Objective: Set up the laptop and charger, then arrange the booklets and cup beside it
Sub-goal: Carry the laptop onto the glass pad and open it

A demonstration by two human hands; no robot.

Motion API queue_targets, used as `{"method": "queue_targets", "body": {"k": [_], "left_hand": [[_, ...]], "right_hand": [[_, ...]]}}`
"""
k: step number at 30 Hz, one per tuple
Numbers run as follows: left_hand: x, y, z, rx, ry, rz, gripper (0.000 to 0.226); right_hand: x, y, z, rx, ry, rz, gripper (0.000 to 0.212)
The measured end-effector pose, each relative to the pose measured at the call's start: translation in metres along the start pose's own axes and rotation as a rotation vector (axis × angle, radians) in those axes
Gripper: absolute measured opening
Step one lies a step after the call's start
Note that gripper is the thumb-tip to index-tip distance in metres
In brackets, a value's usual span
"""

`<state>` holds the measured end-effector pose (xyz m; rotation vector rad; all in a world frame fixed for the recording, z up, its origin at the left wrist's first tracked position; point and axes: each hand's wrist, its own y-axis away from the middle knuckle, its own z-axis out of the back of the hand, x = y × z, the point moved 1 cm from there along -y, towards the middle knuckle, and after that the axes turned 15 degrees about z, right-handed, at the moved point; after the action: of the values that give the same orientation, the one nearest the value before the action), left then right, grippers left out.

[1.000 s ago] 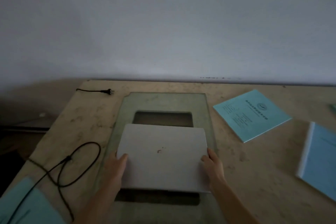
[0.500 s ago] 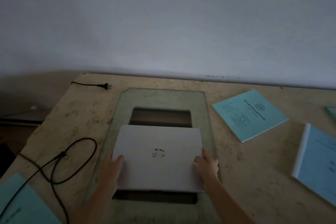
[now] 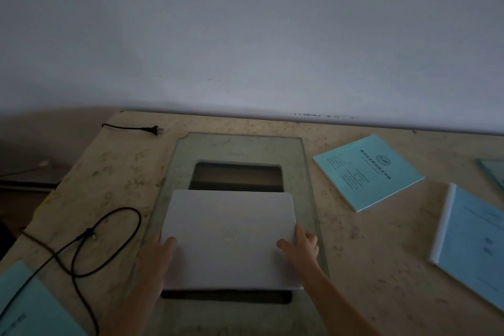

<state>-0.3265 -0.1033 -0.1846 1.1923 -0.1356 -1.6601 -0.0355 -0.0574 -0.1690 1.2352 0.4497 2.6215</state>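
Dim, flat light with a bluish cast fills the frame; the far left falls into near-black shadow. Wide-angle bending curves the table's [image 3: 368,267] back edge. Fine detail is soft and grainy, with no glare anywhere.

Stained beige table [image 3: 354,267] with a green glass panel [image 3: 237,147], against a plain wall [image 3: 245,35].

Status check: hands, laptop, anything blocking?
Left hand and right hand grip closed laptop by its sides. Charger cable loose at left. Nothing blocking.
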Motion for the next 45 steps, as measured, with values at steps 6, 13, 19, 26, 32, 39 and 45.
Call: {"method": "queue_targets", "body": {"k": [6,13,19,26,32,39,45], "left_hand": [[-0.005,0.006,0.003,0.001,-0.083,-0.022,0.038],[0.015,0.012,0.005,-0.028,-0.321,-0.248,0.079],[0.040,0.015,0.028,0.122,-0.518,-0.456,0.116],[0.056,0.012,0.040,0.157,-0.577,-0.531,0.112],[0.059,0.008,0.047,0.178,-0.542,-0.603,0.102],[0.058,0.005,0.050,0.258,-0.389,-0.506,0.099],[0.063,0.007,0.055,0.329,-0.233,-0.471,0.089]], "right_hand": [[-0.005,0.003,-0.005,0.016,0.072,0.036,0.075],[-0.009,0.022,-0.018,0.004,0.382,0.256,0.100],[0.006,0.036,-0.051,0.362,0.707,0.778,0.099],[0.011,0.034,-0.057,0.403,0.864,0.847,0.094],[0.014,0.044,-0.060,0.389,0.906,0.843,0.084],[0.022,0.054,-0.060,0.412,1.002,0.827,0.078],[0.018,0.065,-0.056,0.410,1.079,0.881,0.067]]}}
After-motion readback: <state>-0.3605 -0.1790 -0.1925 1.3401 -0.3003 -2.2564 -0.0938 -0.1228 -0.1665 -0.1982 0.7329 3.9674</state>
